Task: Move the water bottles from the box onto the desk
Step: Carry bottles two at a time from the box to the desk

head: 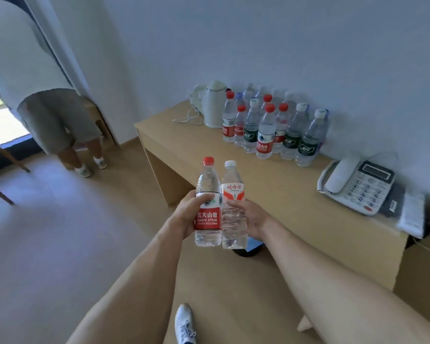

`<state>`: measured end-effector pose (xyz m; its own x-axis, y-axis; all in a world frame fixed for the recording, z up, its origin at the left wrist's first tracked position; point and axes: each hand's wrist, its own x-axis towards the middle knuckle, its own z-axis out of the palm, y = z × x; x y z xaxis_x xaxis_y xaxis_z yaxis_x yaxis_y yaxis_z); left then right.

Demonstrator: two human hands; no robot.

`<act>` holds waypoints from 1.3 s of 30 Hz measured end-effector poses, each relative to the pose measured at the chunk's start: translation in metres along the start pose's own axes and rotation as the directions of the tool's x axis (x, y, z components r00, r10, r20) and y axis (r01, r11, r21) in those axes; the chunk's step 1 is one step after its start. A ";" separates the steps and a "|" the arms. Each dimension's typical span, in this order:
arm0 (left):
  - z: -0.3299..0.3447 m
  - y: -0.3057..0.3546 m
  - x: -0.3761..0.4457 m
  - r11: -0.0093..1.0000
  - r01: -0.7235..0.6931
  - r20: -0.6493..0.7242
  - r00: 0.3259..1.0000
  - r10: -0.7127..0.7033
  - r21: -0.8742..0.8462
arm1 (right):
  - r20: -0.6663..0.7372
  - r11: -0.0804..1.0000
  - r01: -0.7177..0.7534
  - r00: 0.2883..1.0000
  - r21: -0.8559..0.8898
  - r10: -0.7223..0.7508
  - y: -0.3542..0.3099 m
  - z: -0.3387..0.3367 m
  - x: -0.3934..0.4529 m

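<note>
My left hand grips a red-capped water bottle with a red label, held upright. Right beside it, my right hand grips a white-capped bottle with an orange-red label. The two bottles touch side by side in the air, in front of the wooden desk's near edge. Against the wall at the back of the desk stands a cluster of several water bottles with red, white and blue caps. No box is in view.
A white electric kettle with its cord stands left of the bottle cluster. A white desk phone and papers lie at the desk's right end. Another person stands at the left by a curtain. A dark round object sits on the floor.
</note>
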<state>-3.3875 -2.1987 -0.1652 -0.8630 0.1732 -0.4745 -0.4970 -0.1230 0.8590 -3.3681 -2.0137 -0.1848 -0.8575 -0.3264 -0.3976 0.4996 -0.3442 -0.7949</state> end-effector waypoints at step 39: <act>0.155 0.104 0.245 0.776 -0.497 0.681 0.722 0.122 0.388 | -0.794 0.919 0.311 0.482 -0.242 -0.371 -0.101 -0.115 0.056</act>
<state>-3.6367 -2.0179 -0.1620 -0.6220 0.7757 -0.1067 0.0785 0.1974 0.9772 -3.4808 -1.8955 -0.1791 -0.6962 0.6691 -0.2601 0.1634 -0.2051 -0.9650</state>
